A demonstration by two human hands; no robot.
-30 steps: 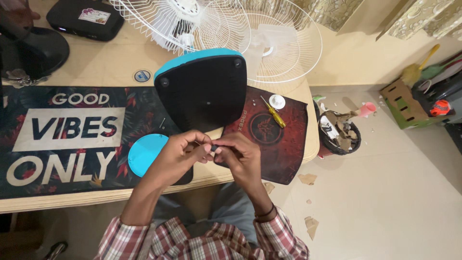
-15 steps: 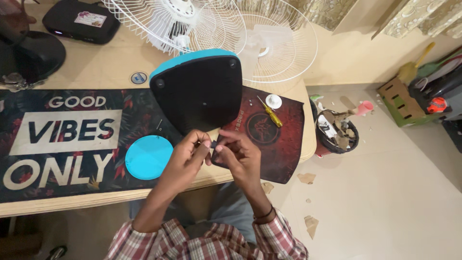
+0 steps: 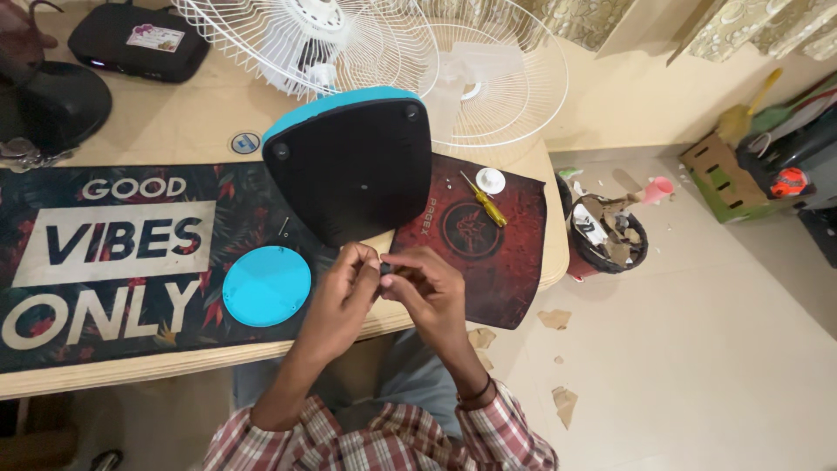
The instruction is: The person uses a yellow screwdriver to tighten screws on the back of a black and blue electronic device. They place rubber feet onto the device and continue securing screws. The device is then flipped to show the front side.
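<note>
My left hand (image 3: 344, 292) and my right hand (image 3: 429, 292) meet over the near edge of the desk, fingertips pinched together on a small dark part (image 3: 386, 269). Just beyond them the fan base (image 3: 353, 166) lies tipped, its black underside up and its blue rim on top. A round blue cover (image 3: 266, 285) lies flat on the desk mat to the left of my left hand. A yellow-handled screwdriver (image 3: 484, 201) and a small white cap (image 3: 490, 180) rest on the red mat (image 3: 488, 253) to the right.
White wire fan guards (image 3: 384, 52) lie at the back of the wooden desk (image 3: 174, 122). A long printed desk mat (image 3: 105, 253) covers its left. A black box (image 3: 139, 39) and black round stand (image 3: 52, 100) sit far left. A waste bin (image 3: 610, 237) and cardboard scraps are on the floor.
My fingers have shifted on the small dark part, parting slightly and then closing together again. The view has drifted a little; the things on the desk have not moved.
</note>
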